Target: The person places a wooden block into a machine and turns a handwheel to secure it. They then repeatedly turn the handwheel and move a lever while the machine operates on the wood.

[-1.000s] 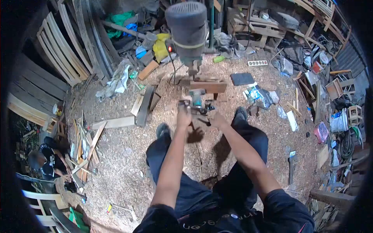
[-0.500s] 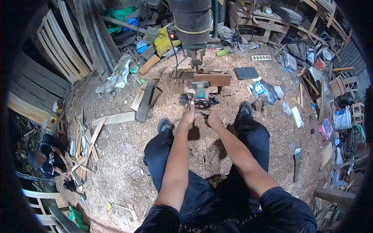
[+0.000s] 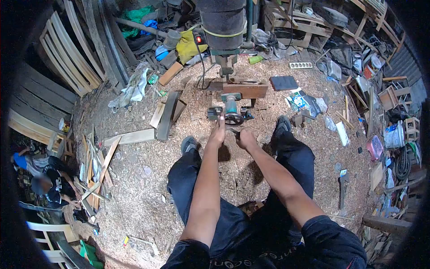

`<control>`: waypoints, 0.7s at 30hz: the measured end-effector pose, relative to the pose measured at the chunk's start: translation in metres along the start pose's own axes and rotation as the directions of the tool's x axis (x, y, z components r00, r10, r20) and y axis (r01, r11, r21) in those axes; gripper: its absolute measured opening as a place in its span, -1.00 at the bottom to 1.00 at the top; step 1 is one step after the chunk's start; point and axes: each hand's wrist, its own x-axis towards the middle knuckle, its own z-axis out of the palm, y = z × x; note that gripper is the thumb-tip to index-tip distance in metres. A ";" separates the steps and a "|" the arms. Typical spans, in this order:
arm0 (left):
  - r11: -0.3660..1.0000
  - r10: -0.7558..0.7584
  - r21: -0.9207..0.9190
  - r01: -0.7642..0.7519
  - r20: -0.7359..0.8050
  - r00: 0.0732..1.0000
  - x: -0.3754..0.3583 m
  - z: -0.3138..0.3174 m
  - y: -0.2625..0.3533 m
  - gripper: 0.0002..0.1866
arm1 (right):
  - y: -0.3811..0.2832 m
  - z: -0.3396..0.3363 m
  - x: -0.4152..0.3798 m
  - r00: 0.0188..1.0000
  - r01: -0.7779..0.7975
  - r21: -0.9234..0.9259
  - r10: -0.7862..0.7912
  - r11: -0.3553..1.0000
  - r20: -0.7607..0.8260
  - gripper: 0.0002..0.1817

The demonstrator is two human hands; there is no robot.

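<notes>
While the right hand [image 3: 245,139] is curled tight on a dark handle [image 3: 234,132], the left hand [image 3: 217,134] reaches up to the wheel [image 3: 234,119].

Nearest, between the knees, the right fingers are folded into a fist at the handle's end; the left fingers point forward at the wheel's left edge, and whether they grip it or only rest there I cannot tell. Just beyond the hands, the wheel sits at the near end of a teal vise [image 3: 230,106], between and slightly ahead of the shoes [image 3: 190,143]. Behind the vise is a brown wood block [image 3: 246,91], with a dark slab [image 3: 284,83] near its right end. Above and beyond hangs a big motor [image 3: 222,24]; farther left lies a yellow bag [image 3: 186,48].
</notes>
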 end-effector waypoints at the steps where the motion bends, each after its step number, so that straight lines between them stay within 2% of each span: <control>1: 1.000 -0.003 0.008 0.003 -0.008 1.000 0.001 0.000 -0.001 -0.22 | -0.001 0.000 0.003 0.999 -0.008 0.017 0.009 1.000 -0.036 -0.62; 3: 1.000 -0.010 0.029 0.010 -0.020 1.000 0.002 -0.001 -0.004 -0.23 | -0.004 -0.001 0.007 0.994 -0.024 0.053 0.029 0.998 -0.104 -0.59; 6: 0.997 -0.032 0.074 0.034 -0.031 0.999 0.005 -0.004 -0.007 -0.25 | -0.011 -0.007 0.014 0.999 -0.043 0.002 0.043 0.999 0.017 -0.51; 8: 0.996 -0.039 0.075 0.041 -0.024 0.999 0.007 -0.008 -0.006 -0.26 | 0.006 0.018 0.038 0.998 -0.052 -0.003 0.052 0.999 0.034 -0.52; 9: 0.997 -0.039 0.064 0.040 -0.014 0.999 0.009 -0.010 -0.009 -0.26 | 0.010 0.030 0.046 0.997 -0.054 -0.003 0.054 0.999 0.046 -0.52; 12: 0.994 -0.006 -0.107 0.012 0.054 0.999 0.022 -0.016 -0.029 -0.26 | -0.023 -0.001 0.016 0.986 -0.169 -0.004 0.169 0.986 0.004 -0.57; 15: 0.994 -0.078 -0.077 0.083 0.067 0.995 0.016 -0.023 -0.019 -0.22 | -0.071 -0.021 -0.004 0.999 -0.010 -0.106 0.013 0.994 0.031 -0.64; 16: 0.995 -0.082 -0.051 0.086 0.064 0.995 0.015 -0.026 -0.016 -0.20 | -0.073 -0.001 0.009 1.000 0.000 -0.154 -0.002 0.988 -0.014 -0.65; 17: 0.996 -0.073 -0.047 0.076 0.064 0.995 0.012 -0.028 -0.017 -0.22 | -0.065 0.017 0.018 1.000 -0.008 -0.141 0.009 0.990 0.007 -0.65; 19: 0.998 -0.043 -0.040 0.046 0.069 0.997 0.013 -0.030 -0.017 -0.26 | -0.068 0.012 0.019 0.999 -0.028 -0.117 0.033 0.993 0.038 -0.64; 21: 0.996 -0.087 -0.004 0.087 0.055 0.995 0.011 -0.031 -0.011 -0.25 | -0.070 0.001 0.015 0.996 0.003 -0.125 0.008 0.992 0.087 -0.62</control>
